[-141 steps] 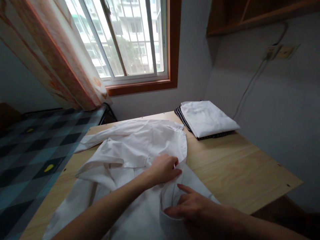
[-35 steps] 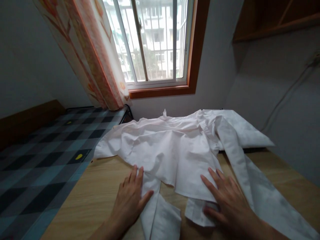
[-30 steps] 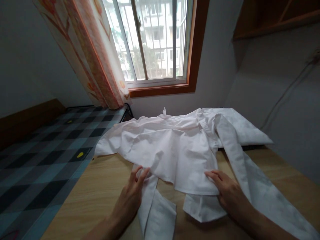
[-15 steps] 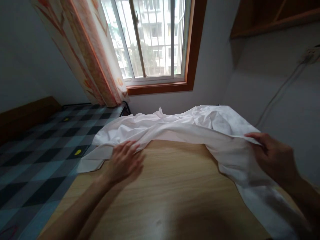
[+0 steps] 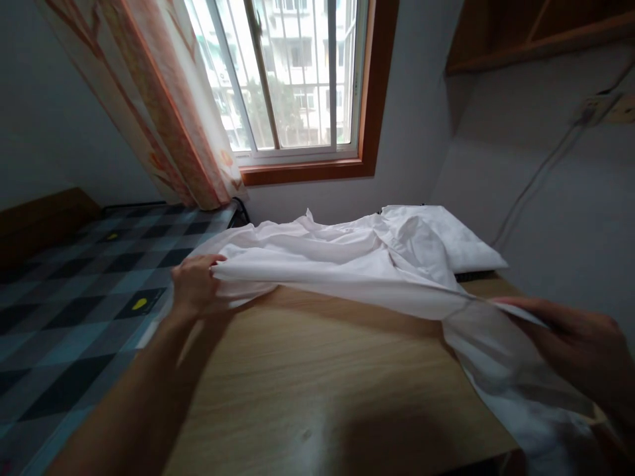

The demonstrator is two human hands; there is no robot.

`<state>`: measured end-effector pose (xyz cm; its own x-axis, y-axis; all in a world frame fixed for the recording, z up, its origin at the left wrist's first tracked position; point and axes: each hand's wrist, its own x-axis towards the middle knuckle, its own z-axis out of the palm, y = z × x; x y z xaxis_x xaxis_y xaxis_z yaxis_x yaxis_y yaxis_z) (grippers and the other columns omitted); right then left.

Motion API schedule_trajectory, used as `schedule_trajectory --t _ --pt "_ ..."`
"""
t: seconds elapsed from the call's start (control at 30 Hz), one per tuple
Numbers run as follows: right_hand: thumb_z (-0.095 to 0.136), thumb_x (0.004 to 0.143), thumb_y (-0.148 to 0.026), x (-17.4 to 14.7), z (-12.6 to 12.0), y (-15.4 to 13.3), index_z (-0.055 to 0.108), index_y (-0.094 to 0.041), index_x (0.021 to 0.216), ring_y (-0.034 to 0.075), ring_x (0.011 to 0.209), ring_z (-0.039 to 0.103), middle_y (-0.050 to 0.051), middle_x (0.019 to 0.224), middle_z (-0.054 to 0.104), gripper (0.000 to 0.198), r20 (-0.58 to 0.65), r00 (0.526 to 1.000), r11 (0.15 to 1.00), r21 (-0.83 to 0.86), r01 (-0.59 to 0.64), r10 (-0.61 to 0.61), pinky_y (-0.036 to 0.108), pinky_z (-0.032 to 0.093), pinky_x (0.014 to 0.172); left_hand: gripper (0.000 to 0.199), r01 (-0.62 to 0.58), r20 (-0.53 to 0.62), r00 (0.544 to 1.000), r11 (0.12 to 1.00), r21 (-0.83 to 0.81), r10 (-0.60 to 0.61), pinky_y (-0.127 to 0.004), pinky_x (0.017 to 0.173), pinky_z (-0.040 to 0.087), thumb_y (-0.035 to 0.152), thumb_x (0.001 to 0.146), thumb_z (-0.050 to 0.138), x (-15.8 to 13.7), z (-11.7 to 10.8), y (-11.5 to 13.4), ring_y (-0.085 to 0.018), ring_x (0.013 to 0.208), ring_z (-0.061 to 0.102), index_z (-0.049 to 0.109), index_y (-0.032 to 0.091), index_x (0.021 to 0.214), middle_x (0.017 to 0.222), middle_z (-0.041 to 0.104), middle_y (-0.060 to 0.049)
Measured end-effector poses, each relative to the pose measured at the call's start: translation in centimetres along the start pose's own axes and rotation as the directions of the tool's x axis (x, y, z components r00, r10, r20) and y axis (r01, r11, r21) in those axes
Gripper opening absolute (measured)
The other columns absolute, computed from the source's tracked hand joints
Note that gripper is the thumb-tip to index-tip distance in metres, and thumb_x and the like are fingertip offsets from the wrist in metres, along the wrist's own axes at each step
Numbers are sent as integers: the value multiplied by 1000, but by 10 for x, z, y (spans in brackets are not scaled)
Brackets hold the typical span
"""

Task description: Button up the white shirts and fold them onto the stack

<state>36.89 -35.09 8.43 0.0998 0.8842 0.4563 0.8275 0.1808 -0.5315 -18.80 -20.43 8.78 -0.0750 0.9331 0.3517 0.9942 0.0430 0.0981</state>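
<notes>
A white shirt point(image 5: 317, 254) of thin cloth lies wrinkled over the far half of a wooden table point(image 5: 307, 370). My left hand point(image 5: 194, 283) grips its near edge at the left, fingers closed on the fabric. At the right, my right hand point(image 5: 580, 340) pinches the same edge, and the cloth runs taut and slightly lifted between both hands. From the right hand a loose part of the shirt hangs down past the table's near right corner. The fingertips are partly hidden by the fabric.
Folded white cloth point(image 5: 446, 235) lies at the table's far right corner, with something dark under it. A bed with a checked cover point(image 5: 74, 317) adjoins the left side. A curtain point(image 5: 169, 119) and window point(image 5: 292, 86) are ahead; a cable point(image 5: 538, 178) runs down the right wall.
My left hand has moved left and taken hold of the shirt's edge. My right hand has moved right and nearer, drawing the edge straight. The view has shifted slightly right.
</notes>
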Motion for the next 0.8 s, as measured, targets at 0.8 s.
schedule_trajectory --t 0.8 --pt "55 78 -55 47 20 25 76 -21 81 21 54 61 6 66 71 40 -131 991 979 -206 2 -30 30 44 57 41 75 46 994 946 315 -94 -45 88 37 26 94 32 20 6 -3 -32 102 58 62 8 116 109 66 -17"
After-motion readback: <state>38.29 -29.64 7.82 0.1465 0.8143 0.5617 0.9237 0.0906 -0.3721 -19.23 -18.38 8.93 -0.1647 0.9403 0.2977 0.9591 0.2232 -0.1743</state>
